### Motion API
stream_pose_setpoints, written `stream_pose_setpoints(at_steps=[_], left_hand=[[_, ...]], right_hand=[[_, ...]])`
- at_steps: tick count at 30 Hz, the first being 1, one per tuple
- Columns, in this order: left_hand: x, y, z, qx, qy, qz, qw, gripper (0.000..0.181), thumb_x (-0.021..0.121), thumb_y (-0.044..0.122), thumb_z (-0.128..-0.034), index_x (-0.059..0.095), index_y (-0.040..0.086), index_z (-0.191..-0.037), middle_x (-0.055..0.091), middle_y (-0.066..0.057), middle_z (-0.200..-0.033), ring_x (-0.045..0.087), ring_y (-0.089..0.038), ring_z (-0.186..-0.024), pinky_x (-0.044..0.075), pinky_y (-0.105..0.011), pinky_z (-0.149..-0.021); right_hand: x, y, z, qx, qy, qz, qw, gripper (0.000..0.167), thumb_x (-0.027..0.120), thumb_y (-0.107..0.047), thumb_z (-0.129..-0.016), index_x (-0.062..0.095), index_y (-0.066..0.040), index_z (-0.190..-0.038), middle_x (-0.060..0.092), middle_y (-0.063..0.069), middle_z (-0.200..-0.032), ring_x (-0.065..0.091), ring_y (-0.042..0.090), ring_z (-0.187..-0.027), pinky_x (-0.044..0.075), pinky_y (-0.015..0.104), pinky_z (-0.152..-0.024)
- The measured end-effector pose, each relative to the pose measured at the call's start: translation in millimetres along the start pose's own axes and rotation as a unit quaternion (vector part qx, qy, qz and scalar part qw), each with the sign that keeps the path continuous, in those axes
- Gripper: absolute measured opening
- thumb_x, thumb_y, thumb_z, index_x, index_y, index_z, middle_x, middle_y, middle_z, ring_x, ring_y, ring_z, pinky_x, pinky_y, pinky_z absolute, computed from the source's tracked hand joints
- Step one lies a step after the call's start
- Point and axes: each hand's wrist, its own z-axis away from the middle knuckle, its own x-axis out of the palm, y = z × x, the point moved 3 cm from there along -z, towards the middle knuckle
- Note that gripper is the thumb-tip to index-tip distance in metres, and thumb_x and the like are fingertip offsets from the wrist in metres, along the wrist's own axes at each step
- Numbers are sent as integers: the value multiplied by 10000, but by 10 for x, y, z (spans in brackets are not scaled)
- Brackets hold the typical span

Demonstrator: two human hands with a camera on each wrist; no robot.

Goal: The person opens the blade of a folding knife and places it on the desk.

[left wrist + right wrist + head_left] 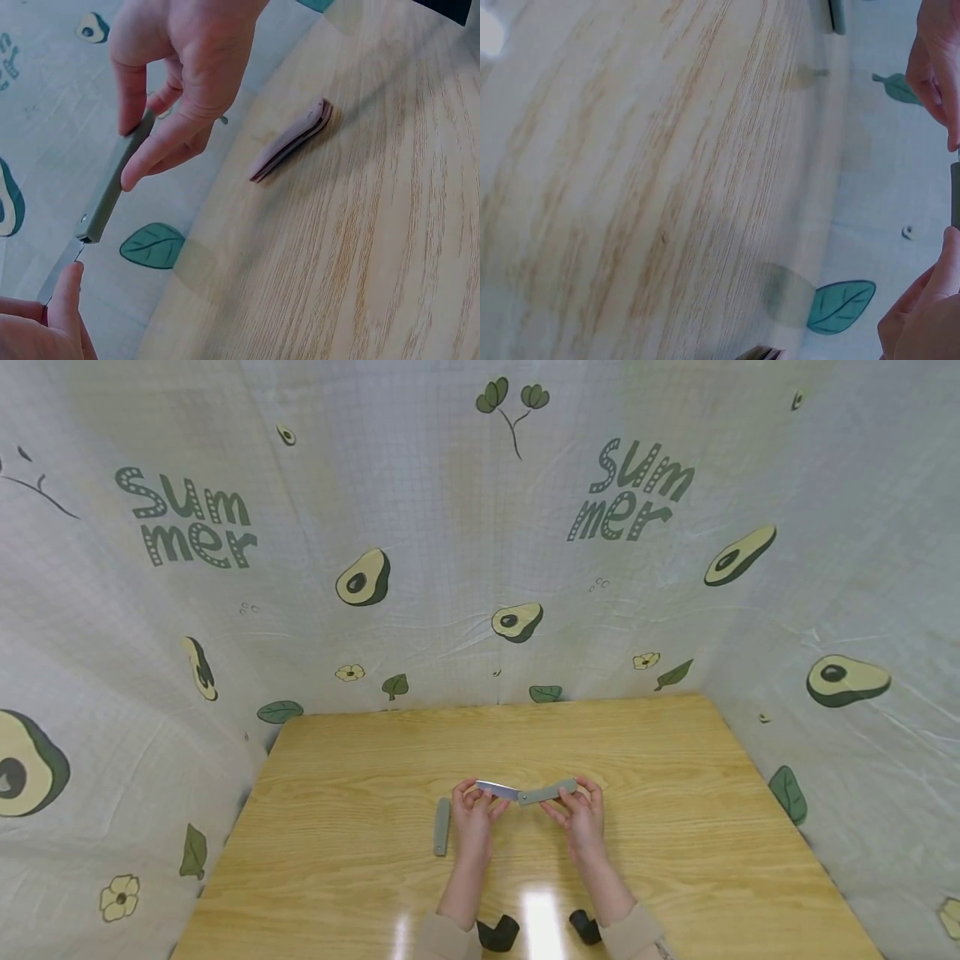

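The wooden table (337,793) carried the work. My left hand (474,822) and right hand (585,822) were raised above its surface, between the left and right edges, supporting a grey-green folding knife (522,797). The right fingers pinched its handle (551,792); the left fingers pinched its blade (498,791), partly unfolded.

Hazard, as judged: a slip of the left fingertips could have let the blade swing and cut them. Likely cause: a narrow hold on smooth metal. I could not tell which side was sharp.

A second grey-green handle (442,828) lay just beside my left hand, toward the left edge, and could have been knocked by a lowered wrist. A pinkish, dark-edged piece (291,142) lay on the surface; my right hand apparently blocked it from the head view.
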Motion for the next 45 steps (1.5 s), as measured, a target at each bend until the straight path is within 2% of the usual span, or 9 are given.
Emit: stream_pose_setpoints(at_steps=[9, 15, 21, 32, 39, 45], left_hand=[[14, -23, 19, 39, 160, 171, 9997, 326, 462, -112, -949, 334, -64, -1245, 443, -151, -989, 633, -230, -892, 603, -370, -807], [15, -40, 20, 124, 160, 250, 9995, 289, 466, -114, -944, 371, -25, -1201, 432, -152, -985, 635, -228, -887, 602, -380, -808], [35, -33, 46, 209, 161, 282, 9993, 298, 456, -104, -945, 352, -34, -1215, 430, -166, -1005, 626, -209, -889, 602, -361, -811], [75, -19, 64, 75, 258, 584, 9979, 302, 418, -115, -955, 315, -5, -1217, 391, -139, -1018, 608, -222, -922, 573, -389, -886], [92, -21, 77, 188, 335, 701, 9968, 296, 420, -114, -959, 308, 1, -1207, 393, -144, -1023, 605, -222, -923, 573, -400, -887], [105, -38, 82, 246, 363, 712, 9965, 282, 403, -114, -964, 299, 4, -1197, 393, -157, -1037, 598, -227, -927, 571, -401, -890]], right_hand=[[4, -5, 1, -60, -17, -147, 9999, 324, 424, 8, -1015, 249, -50, -1281, 499, 1, -988, 602, 131, -923, 568, 376, -898], [7, -17, 4, -67, -16, -166, 9998, 321, 431, -1, -1017, 250, -55, -1277, 497, 2, -1003, 598, 137, -937, 562, 386, -908], [26, -35, 25, -49, -19, -180, 9998, 306, 421, -19, -1027, 250, -79, -1274, 496, -1, -1013, 599, 140, -958, 553, 393, -923], [60, -31, 42, -67, 78, -267, 9996, 276, 410, -28, -1032, 246, -104, -1240, 473, 10, -1032, 592, 143, -982, 554, 384, -924], [79, -29, 45, -33, 151, -486, 9987, 281, 385, -1, -1029, 224, -62, -1250, 457, 13, -1039, 586, 151, -993, 542, 394, -942], [78, -20, 50, 6, 175, -608, 9980, 243, 385, 0, -1028, 258, -113, -1202, 446, 15, -1042, 577, 148, -994, 538, 384, -948]])
